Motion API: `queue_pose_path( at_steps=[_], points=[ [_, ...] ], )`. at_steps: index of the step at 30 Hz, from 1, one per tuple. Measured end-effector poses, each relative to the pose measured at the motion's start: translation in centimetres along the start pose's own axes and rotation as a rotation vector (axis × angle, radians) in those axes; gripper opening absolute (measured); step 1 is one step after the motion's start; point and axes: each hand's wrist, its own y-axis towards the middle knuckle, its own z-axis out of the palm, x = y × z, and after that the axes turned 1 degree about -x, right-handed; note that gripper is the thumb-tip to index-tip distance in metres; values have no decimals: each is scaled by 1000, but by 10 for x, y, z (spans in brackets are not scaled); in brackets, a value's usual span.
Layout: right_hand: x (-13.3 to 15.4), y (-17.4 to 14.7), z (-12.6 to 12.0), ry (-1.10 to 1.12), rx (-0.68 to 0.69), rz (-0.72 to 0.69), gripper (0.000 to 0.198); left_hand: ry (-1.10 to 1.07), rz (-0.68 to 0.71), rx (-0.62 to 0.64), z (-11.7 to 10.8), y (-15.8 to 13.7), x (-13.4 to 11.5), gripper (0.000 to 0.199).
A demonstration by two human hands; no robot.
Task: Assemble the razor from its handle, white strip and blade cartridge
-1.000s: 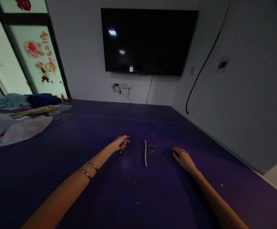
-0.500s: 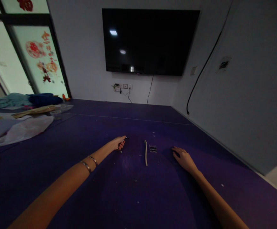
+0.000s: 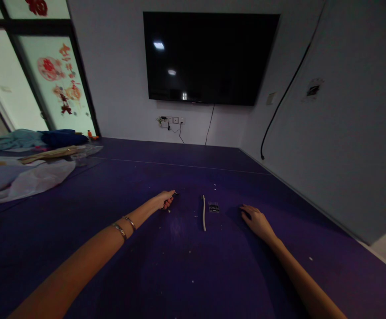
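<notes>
My left hand (image 3: 167, 200), with two bracelets up the forearm, is closed around a small dark tool (image 3: 176, 193); its shiny tip sticks out past the thumb, and the rest is hidden in the fingers. A short whitish length of cable or tube (image 3: 204, 215) lies on the purple surface (image 3: 179, 274) between the hands. Just right of it is a small flat clear packet (image 3: 214, 207) with dark pieces in it, too small to name. My right hand (image 3: 255, 219) rests on the surface to the packet's right, fingers loosely stretched out and holding nothing.
Clothes (image 3: 63, 138) and a plastic sheet (image 3: 43, 179) lie at the left, near a clear cup (image 3: 79, 159). A television (image 3: 209, 57) hangs on the back wall above sockets (image 3: 175, 120). Down the right wall runs a black cable (image 3: 281, 99). White specks dot the surface.
The view has shifted very slightly. My left hand keeps its grip with hardly any movement, and my right hand and the things between them stay in place.
</notes>
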Motion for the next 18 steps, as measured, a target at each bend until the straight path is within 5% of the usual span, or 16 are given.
queue_pose_path(
  at_steps=[18],
  points=[
    [1,0,1,2,-7,4,38,-18,-59,-54,1,12,6,43]
  ],
)
